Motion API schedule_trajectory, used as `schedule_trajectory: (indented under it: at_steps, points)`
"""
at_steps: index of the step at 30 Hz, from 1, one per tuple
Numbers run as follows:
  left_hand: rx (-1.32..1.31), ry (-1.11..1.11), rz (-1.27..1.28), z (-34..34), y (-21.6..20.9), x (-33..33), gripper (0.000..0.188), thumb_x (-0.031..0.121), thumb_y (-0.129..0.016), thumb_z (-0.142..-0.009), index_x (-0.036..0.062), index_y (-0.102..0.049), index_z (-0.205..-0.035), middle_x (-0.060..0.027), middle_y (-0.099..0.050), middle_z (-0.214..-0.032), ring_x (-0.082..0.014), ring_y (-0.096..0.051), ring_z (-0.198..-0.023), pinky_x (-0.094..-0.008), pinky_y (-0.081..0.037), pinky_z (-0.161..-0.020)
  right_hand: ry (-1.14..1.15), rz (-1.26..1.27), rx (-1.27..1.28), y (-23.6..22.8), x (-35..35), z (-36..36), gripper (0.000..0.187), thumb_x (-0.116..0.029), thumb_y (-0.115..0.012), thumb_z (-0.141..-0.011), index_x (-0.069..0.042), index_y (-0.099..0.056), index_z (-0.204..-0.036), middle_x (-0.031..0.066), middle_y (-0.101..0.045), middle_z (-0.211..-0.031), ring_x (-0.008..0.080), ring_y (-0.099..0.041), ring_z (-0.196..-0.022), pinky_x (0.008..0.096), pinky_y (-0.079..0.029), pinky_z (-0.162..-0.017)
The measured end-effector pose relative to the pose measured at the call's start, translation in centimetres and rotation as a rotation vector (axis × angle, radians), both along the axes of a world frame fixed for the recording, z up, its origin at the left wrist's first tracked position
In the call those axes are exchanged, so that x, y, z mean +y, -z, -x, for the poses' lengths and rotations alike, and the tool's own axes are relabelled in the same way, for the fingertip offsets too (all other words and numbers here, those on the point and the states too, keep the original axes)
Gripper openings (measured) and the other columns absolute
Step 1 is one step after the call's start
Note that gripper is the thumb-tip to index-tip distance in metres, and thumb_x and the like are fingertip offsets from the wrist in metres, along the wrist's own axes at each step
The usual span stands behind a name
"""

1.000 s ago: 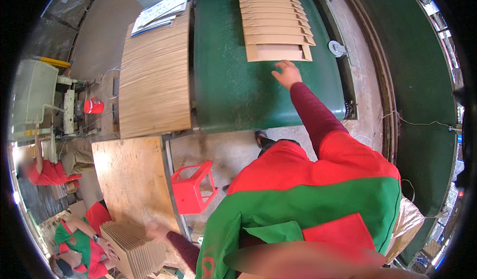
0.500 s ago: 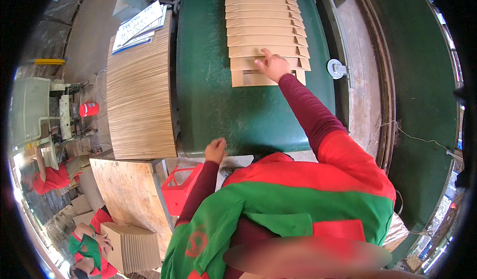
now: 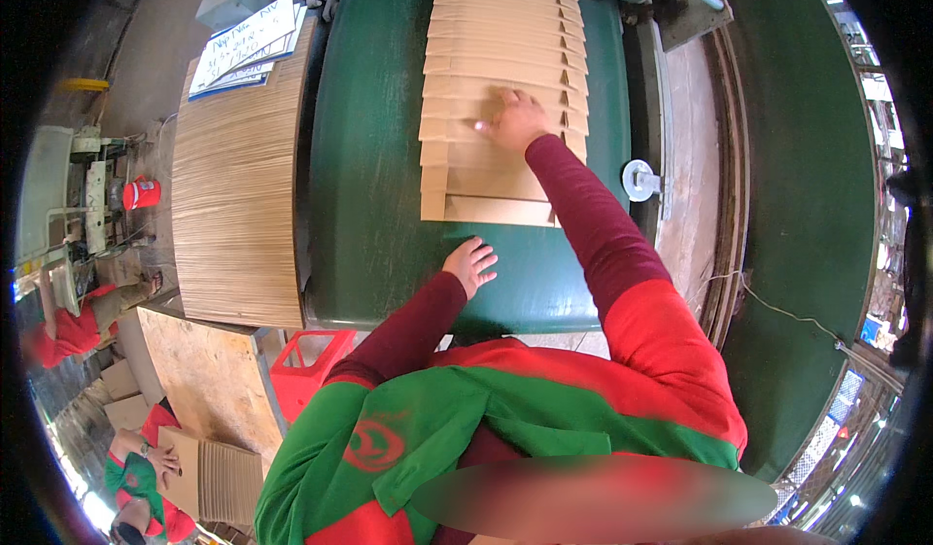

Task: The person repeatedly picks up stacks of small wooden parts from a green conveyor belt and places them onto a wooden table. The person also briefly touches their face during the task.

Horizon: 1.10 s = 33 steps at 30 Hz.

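A row of overlapping folded brown cardboard box blanks [image 3: 491, 156] lies on a green conveyor belt [image 3: 379, 156], running away under a roller at the far end. On the nearer blanks rests my right hand [image 3: 517, 120], its fingers spread and pressing on the cardboard without gripping it. Just short of the nearest blank's edge, my left hand [image 3: 471, 267] hovers over the bare belt, fingers apart and holding nothing.
Left of the belt stands a tall stack of flat cardboard [image 3: 238, 195] with written cards [image 3: 248, 50] on top. A red plastic stool [image 3: 306, 365] and a wooden board [image 3: 209, 370] are nearer. At lower left a co-worker [image 3: 141, 477] handles folded cardboard [image 3: 219, 477]. A white disc [image 3: 639, 181] sits at the belt's right side.
The cardboard row now reaches nearer to me on the belt. My left hand has moved forward and right, over the belt, and its fingers have spread. My right hand stays on the blanks.
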<state>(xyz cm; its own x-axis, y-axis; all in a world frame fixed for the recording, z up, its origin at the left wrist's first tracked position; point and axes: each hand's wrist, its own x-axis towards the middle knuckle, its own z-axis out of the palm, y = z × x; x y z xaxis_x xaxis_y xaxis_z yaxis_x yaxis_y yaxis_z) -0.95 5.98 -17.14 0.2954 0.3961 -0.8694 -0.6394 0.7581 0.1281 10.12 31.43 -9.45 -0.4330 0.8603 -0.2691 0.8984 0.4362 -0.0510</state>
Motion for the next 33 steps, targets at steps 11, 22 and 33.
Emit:
schedule_trajectory:
  at_steps: [11,22,33]
  points:
    - [0.102,-0.181,-0.006,-1.4,0.8,1.7,0.058,0.007,-0.061,-0.085,0.009,-0.035,-0.137,-0.0105,-0.049,-0.13,-0.0279,-0.048,-0.122,-0.0484,-0.037,-0.099,0.26,0.133,0.27,2.0,9.7,1.3,0.069,-0.063,-0.035,-0.09,-0.006,-0.052,-0.126,0.0223,-0.062,-0.11,0.0354,-0.058,-0.107,0.0452,-0.045,-0.091]
    - [0.018,-0.39,0.087,-2.3,1.9,2.1,0.037,0.007,-0.061,-0.084,0.0086,-0.046,-0.118,-0.0065,-0.058,-0.111,-0.0242,-0.053,-0.113,-0.0458,-0.038,-0.096,0.132,-0.223,0.165,3.7,14.5,-0.4,0.062,-0.06,-0.036,-0.091,-0.026,-0.033,-0.143,0.0067,-0.033,-0.148,0.0268,-0.029,-0.136,0.0511,-0.024,-0.109]
    - [-0.13,-0.445,-0.042,-1.9,1.8,0.0,0.018,0.013,-0.067,-0.082,0.0058,-0.057,-0.095,-0.0081,-0.062,-0.101,-0.0267,-0.056,-0.105,-0.049,-0.039,-0.099,0.237,-0.1,0.105,4.6,9.1,0.6,0.069,-0.062,-0.032,-0.091,-0.021,-0.027,-0.146,0.0039,-0.023,-0.153,0.0224,-0.018,-0.142,0.0522,-0.014,-0.112]
